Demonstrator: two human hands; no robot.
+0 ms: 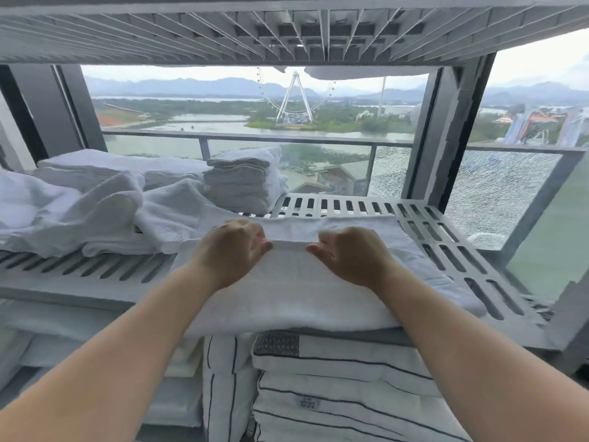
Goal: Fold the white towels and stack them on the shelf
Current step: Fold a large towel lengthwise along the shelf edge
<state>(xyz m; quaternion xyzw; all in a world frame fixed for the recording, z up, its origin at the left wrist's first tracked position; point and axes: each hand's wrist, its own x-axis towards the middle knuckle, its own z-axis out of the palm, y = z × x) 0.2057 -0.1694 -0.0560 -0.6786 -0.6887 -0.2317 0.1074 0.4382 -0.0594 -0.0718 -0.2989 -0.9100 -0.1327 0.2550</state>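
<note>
1. A white towel [318, 282] lay spread on a slatted grey shelf [446, 237], its near edge hanging just over the shelf's front lip.
2. The left hand [232, 250] pinched a raised fold of the towel between thumb and fingers, and so was closed on the cloth.
3. The right hand [347, 256] rested on the towel just right of the left hand, fingers curled to a narrow gap at the same fold; whether it truly gripped the cloth could not be told.
4. Beyond the towel and to its left, a neat stack [242, 180] of folded towels stood at the back of the shelf.
5. Left of the towel, and touching its corner, lay a loose heap [79, 208] of unfolded white towels.
6. Below the towel, on a lower level, sat striped linens [344, 387], folded.
7. Behind the shelf, a window showed water, hills and a big wheel [294, 97].
8. The towel looked soft, thick and light; it would likely sag and slip if lifted by one point.
9. The best hold seemed to be the fold's two ends or the corners, taken with both hands, so the layers stay lined up.
10. The folding seemed to be midway, with stacking yet to come.
</note>
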